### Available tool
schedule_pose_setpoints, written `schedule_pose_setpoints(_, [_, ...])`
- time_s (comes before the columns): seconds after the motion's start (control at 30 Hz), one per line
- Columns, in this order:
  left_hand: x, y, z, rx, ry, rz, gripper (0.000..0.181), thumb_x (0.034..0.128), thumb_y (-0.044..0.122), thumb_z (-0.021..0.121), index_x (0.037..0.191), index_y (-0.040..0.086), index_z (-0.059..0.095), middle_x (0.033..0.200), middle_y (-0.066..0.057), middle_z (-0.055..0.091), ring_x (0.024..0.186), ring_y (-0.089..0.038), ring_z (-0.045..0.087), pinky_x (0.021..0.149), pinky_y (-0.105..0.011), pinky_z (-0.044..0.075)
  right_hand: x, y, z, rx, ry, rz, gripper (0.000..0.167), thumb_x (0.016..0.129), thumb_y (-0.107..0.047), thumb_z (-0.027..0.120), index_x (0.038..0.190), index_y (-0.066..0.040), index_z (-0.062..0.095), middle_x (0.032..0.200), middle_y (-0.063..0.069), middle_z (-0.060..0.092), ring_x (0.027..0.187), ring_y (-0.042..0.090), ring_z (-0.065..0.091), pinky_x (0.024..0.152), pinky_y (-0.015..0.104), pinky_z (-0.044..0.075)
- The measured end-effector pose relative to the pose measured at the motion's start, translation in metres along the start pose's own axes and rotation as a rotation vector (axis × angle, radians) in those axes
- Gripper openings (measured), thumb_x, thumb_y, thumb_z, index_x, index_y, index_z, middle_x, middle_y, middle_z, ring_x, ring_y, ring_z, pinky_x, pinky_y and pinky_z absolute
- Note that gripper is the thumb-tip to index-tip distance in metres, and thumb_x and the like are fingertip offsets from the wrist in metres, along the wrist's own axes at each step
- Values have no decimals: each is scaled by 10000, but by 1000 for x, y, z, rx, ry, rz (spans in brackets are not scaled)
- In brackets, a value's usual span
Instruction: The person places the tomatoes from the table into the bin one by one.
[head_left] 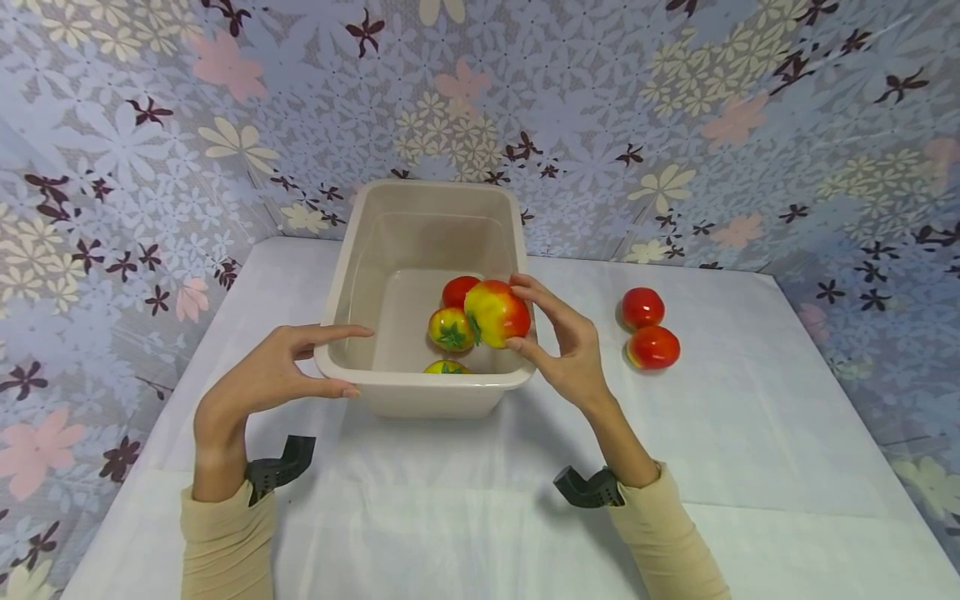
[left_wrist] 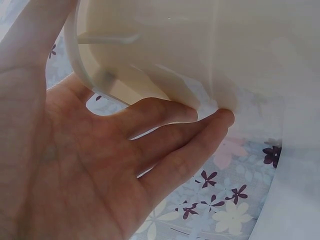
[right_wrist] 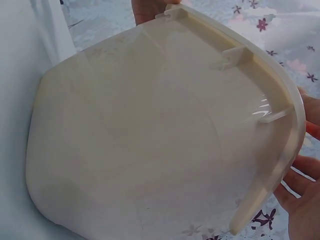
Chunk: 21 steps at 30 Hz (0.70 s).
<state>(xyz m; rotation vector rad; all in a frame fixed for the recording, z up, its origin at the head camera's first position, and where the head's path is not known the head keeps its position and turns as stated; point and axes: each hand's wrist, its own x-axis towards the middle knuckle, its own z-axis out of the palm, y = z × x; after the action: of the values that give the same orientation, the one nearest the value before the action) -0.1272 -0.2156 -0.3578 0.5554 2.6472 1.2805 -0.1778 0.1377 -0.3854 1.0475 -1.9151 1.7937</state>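
A beige plastic bin (head_left: 427, 381) stands on the table. At its near left corner my left hand (head_left: 277, 367) holds the rim, index finger reaching over it and thumb at the front; in the left wrist view other fingers (left_wrist: 175, 160) touch the outer wall. Over the bin's right side my right hand (head_left: 573, 350) grips a shiny red-and-yellow tomato (head_left: 501, 312) between thumb and fingers, its green leaves facing left. Inside the bin lie a red tomato (head_left: 459, 290), a yellowish one (head_left: 450, 329), and another tomato (head_left: 447, 367) partly hidden by the front wall. The bin hides most of the right wrist view.
Two red tomatoes, a farther one (head_left: 642, 308) and a nearer one (head_left: 653, 347), lie touching or nearly so on the white tablecloth (head_left: 750, 400) right of the bin. Behind the table hangs a floral cloth (head_left: 585, 125). Each wrist wears a black mount (head_left: 281, 467).
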Motion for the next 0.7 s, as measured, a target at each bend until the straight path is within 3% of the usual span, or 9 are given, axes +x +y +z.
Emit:
schedule_pose_setpoints(0.2, [0, 1, 0, 0, 1, -7, 655, 754, 276, 850, 1354, 203, 599, 1411, -95, 549, 1305, -286, 475, 1037, -592, 392, 0, 1, -3, -28, 14, 7, 524, 781, 130, 708, 1281, 120, 554, 1384, 263, 524, 1381, 310, 425, 1173, 433, 287])
schedule_pose_setpoints(0.3, [-1, 1, -1, -1, 3, -7, 655, 752, 272, 852, 1353, 205, 601, 1412, -98, 547, 1301, -283, 477, 1037, -590, 392, 1, 1, -5, -31, 24, 8, 557, 742, 209, 675, 1279, 117, 559, 1387, 258, 524, 1378, 316, 427, 1171, 444, 290])
schedule_pose_setpoints(0.5, [-1, 0, -1, 4, 4, 1, 650, 754, 271, 851, 1351, 204, 602, 1410, -98, 549, 1294, -284, 483, 1038, -587, 396, 2, 0, -9, -41, 34, 0, 537, 754, 191, 680, 1273, 128, 557, 1387, 270, 518, 1378, 325, 425, 1173, 448, 287])
schedule_pose_setpoints(0.7, [0, -1, 0, 3, 2, 16, 645, 761, 263, 846, 1353, 195, 600, 1404, -90, 554, 1288, -271, 489, 1040, -569, 400, 2, -1, -17, -58, 66, -16, 500, 811, 37, 740, 1267, 133, 558, 1382, 268, 523, 1375, 326, 425, 1169, 444, 297])
